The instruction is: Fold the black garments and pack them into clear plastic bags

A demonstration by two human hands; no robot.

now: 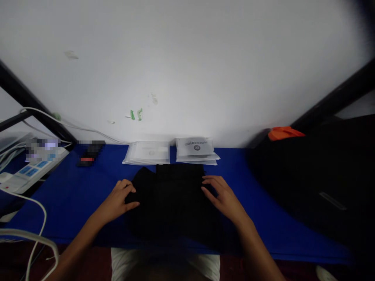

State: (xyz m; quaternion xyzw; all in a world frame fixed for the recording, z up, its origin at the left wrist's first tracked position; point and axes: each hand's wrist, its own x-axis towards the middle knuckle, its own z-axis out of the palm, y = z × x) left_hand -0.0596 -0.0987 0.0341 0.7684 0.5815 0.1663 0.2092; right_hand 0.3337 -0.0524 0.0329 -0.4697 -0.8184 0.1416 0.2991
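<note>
A black cloth item (175, 203) lies flat on the blue table (93, 183) in front of me, its folds hard to make out. My left hand (124, 197) rests at its left edge, thumb and fingers apart. On the opposite side, my right hand (218, 193) touches the cloth near its upper right edge, fingers spread and holding nothing. Beyond the cloth lie two stacks of flat plastic pouches, a whitish one (149, 152) on the left and a grey printed one (195, 148) on the right.
At the left are a power strip (32, 171), white cables (43, 212) and a dark object (90, 152), partly blurred. A large black pile (299, 183) with an orange piece (284, 133) fills the right side. A white wall (205, 78) stands behind the table.
</note>
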